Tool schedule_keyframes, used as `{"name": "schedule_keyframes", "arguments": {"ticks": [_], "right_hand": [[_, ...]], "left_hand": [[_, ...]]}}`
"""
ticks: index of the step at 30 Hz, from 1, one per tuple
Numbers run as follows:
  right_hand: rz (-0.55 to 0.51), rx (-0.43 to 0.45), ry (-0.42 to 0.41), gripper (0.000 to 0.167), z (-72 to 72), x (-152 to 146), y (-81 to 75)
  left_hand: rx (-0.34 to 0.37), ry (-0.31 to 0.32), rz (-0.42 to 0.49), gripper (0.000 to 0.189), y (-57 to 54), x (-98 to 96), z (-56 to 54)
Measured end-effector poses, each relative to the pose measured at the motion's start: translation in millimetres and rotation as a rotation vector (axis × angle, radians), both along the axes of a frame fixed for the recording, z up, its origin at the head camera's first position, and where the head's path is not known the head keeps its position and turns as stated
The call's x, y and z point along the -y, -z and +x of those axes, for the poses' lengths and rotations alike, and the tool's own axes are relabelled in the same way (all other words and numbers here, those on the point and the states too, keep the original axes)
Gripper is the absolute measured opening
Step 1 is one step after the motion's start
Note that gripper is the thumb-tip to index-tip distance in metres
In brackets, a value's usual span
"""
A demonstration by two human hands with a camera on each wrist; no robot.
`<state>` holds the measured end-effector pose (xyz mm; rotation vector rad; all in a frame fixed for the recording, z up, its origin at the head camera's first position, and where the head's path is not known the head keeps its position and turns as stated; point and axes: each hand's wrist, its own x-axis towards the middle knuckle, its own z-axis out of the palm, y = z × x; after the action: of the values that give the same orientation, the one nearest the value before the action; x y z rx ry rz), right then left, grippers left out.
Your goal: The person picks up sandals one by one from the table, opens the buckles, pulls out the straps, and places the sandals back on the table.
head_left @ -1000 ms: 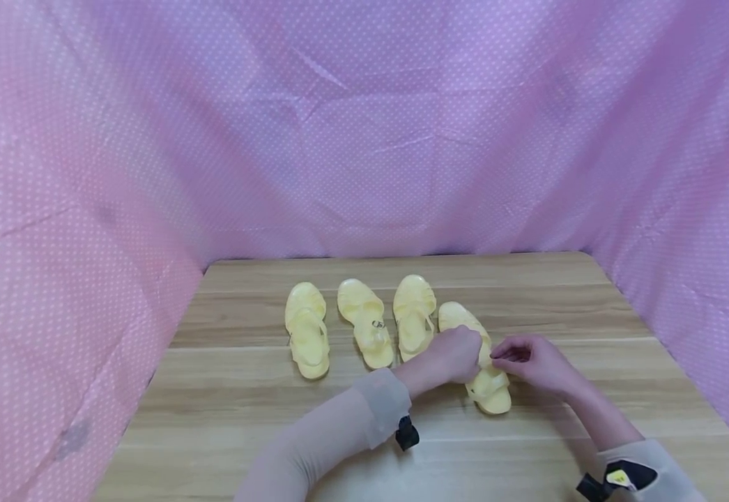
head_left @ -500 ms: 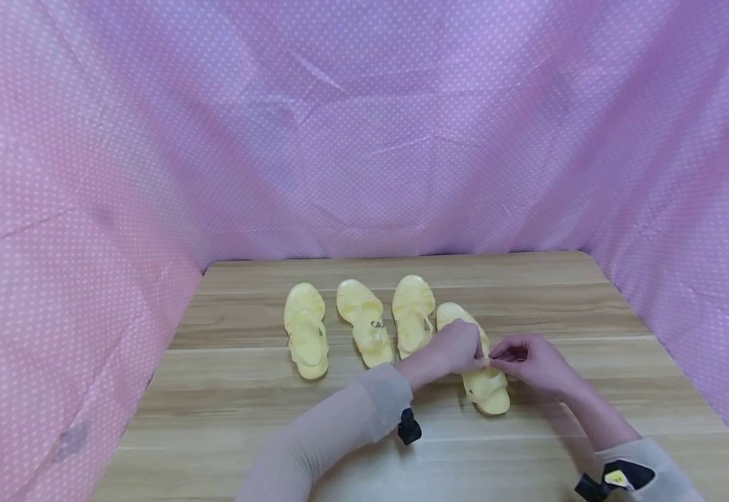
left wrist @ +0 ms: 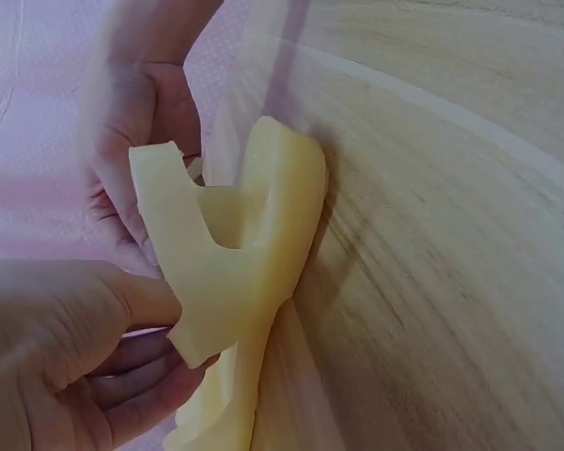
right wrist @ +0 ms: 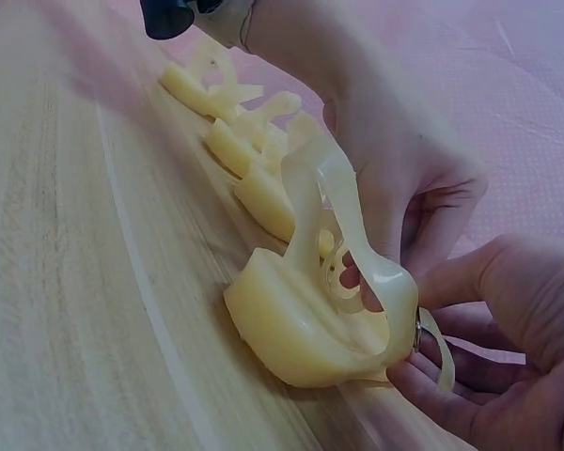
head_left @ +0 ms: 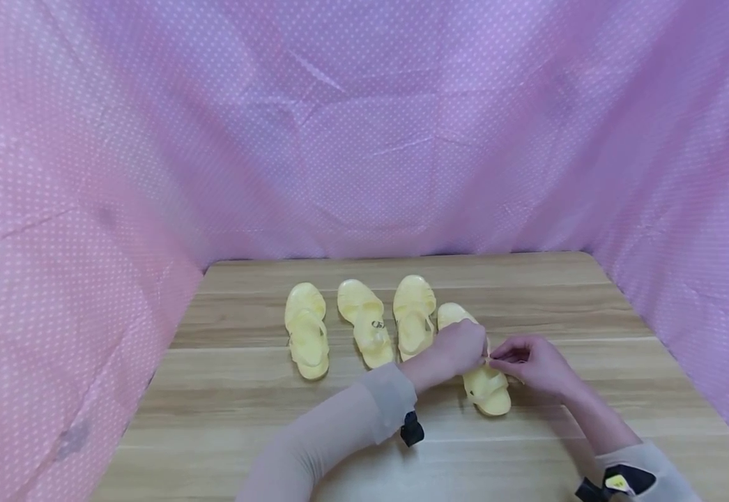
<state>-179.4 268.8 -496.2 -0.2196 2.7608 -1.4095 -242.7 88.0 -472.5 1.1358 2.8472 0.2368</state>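
A pale yellow jelly sandal (head_left: 490, 390), rightmost in the head view, lies tilted on the table with its toe away from me. My left hand (head_left: 455, 348) reaches over its middle; in the left wrist view its thumb and fingers pinch the side of the sandal (left wrist: 221, 291). Opposite, my right hand (head_left: 536, 366) pinches the sandal's strap at its outer side. The right wrist view shows a small metal buckle (right wrist: 417, 329) there, with the thin strap end (right wrist: 444, 352) curving out among the right fingers. The fingertips of both hands nearly meet at the buckle.
Three more yellow sandals stand in a row to the left: a near one (head_left: 413, 307), a middle one (head_left: 361, 307) and a far-left one (head_left: 308, 341). The wood-grain table (head_left: 214, 418) is enclosed by pink dotted cloth (head_left: 364, 139) at the back and sides.
My left hand has shifted slightly right along the sandal, its fingers closing in on the strap by the right fingertips. The right hand and the other sandals have stayed in place.
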Motion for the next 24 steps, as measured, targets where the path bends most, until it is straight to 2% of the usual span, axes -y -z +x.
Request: {"name": "schedule_keyframes", "arguments": {"ticks": [4, 6, 11, 14, 18, 24], "right_hand": [[-0.017, 0.023, 0.008, 0.017, 1.7, 2, 3.1], [-0.027, 0.029, 0.008, 0.018, 2.7, 3, 5.1], [-0.021, 0.02, 0.041, 0.018, 4.5, 2, 5.9], [-0.01, 0.021, 0.05, 0.017, 4.3, 1, 5.2], [-0.001, 0.021, 0.051, 0.016, 2.9, 0, 4.9], [0.033, -0.011, 0.044, 0.012, 0.7, 2, 2.5]], "left_hand": [[0.017, -0.039, -0.021, 0.023, -0.5, 1.6, -0.7], [0.0, -0.042, -0.052, 0.023, -0.5, 0.8, -0.1], [-0.128, 0.053, -0.104, 0.01, -0.2, -5.7, 4.7], [-0.184, 0.074, -0.123, 0.014, 1.0, -7.3, 7.8], [-0.198, 0.061, -0.124, 0.018, 4.3, -6.6, 9.4], [-0.205, 0.019, -0.124, 0.02, 7.7, -5.2, 5.9]]}}
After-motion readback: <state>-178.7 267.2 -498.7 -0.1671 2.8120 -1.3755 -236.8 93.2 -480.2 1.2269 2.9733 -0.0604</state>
